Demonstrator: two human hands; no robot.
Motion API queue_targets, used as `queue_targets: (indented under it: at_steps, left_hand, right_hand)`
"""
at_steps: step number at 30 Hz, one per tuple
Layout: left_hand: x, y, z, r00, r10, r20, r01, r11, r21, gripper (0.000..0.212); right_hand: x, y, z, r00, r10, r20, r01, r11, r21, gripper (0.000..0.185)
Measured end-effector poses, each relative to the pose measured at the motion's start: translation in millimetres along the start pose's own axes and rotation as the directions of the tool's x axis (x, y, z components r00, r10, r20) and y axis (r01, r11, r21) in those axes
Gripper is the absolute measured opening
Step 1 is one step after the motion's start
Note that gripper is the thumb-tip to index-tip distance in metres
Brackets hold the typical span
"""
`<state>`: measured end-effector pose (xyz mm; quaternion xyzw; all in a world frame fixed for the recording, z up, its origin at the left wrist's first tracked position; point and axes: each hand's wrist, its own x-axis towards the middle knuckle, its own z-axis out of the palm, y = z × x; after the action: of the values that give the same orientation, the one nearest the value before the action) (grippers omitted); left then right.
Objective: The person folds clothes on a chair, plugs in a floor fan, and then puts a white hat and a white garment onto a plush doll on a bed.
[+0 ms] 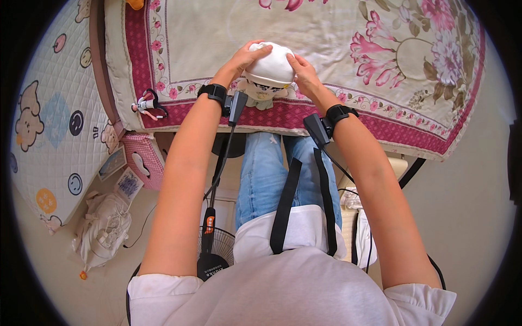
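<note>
A doll [263,93] with dark hair and blue eyes stands or sits near the front edge of the cloth-covered table, its face towards me. On its head is a white cap [270,65] with a turned-up brim. My left hand [248,59] grips the cap's left side, thumb lying over the top. On the opposite side, my right hand [301,72] holds the cap with its thumb near the crown. The doll's pale clothing [259,102] shows below the face. Fingers behind the cap are hidden.
A floral tablecloth [212,36] covers the surface. To the left lies a small figurine [149,105]. A quilted cover [53,110] hangs beyond it. Below are a pink checked box [142,161], a pale bag [104,228] and a fan [216,240]. Cables run from both wrist devices.
</note>
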<state>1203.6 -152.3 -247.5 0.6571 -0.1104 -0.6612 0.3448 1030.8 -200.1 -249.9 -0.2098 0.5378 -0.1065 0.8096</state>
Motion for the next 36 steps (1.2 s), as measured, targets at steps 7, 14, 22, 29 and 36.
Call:
queue_targets:
  at_steps: [7, 14, 22, 29, 36]
  left_hand:
    - [4, -1, -7, 0.999, -0.045, 0.009, 0.045, 0.999, 0.025, 0.039]
    - [4, -4, -4, 0.99, 0.045, -0.134, -0.046, 0.999, -0.006, 0.04]
    - [5, -6, 1, 0.97, 0.088, -0.227, -0.075, 0.995, 0.067, 0.038]
    - [-24, -46, -24, 0.968, 0.086, -0.235, -0.07, 0.995, 0.072, 0.043]
    - [-41, -75, -20, 0.984, -0.178, -0.02, 0.179, 0.968, 0.178, 0.056]
  right_hand:
    - [10, -3, 15, 0.992, -0.101, -0.074, 0.093, 0.989, -0.112, 0.039]
    - [11, -3, 13, 0.998, -0.05, -0.047, 0.038, 0.974, -0.224, 0.032]
    - [30, 8, 4, 0.901, -0.305, -0.309, 0.13, 0.868, -0.479, 0.03]
    - [-12, 33, -14, 0.959, 0.023, -0.282, -0.047, 0.996, -0.078, 0.034]
    - [-29, 53, -10, 0.998, 0.042, 0.052, -0.017, 0.91, -0.414, 0.037]
